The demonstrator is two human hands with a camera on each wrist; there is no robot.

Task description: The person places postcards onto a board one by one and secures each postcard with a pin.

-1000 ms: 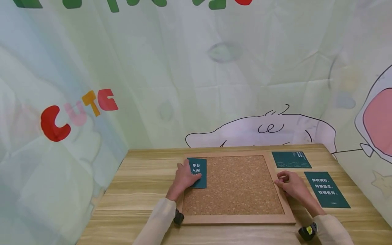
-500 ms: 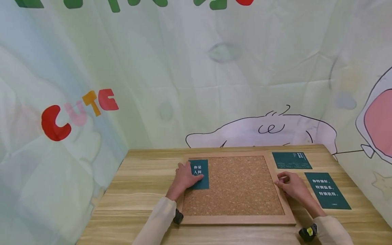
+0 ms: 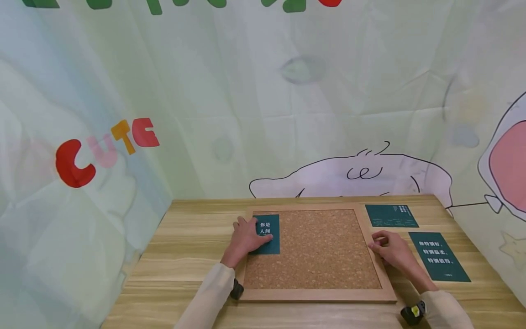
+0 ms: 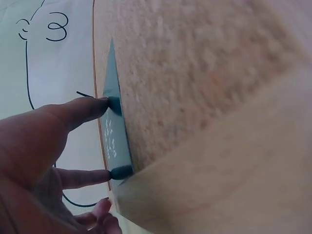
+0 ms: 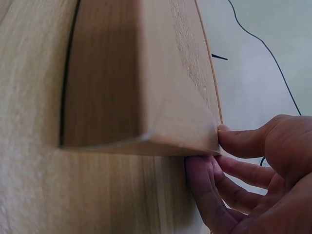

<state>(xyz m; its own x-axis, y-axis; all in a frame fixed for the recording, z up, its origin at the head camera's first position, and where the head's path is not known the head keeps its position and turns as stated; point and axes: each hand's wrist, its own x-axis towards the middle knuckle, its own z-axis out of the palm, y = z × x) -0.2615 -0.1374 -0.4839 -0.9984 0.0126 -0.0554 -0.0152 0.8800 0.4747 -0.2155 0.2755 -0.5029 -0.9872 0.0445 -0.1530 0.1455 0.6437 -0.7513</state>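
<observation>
In the head view, a framed cork board [image 3: 320, 246] lies flat on the wooden table. A dark green card [image 3: 274, 228] with white Chinese characters lies at its upper left corner. My left hand [image 3: 244, 236] rests on that card; in the left wrist view the thumb and one finger [image 4: 87, 178] extend and touch its face, spread apart. At the board's right edge, my right hand [image 3: 392, 249] holds the wooden frame [image 5: 165, 112]: the right wrist view shows the thumb on top and curled fingers against its side. The card's left part is hidden under the left hand.
Two more green cards lie on the table right of the board: one sideways card [image 3: 391, 215] at the back, and one with white text [image 3: 439, 257] beside my right hand. A printed cloth backdrop [image 3: 230, 151] rises behind the table [image 3: 185, 256].
The card slid slightly right and toward me, then stopped. My left hand has since shifted a little to the left, fingers still on the card. The right hand stays put.
</observation>
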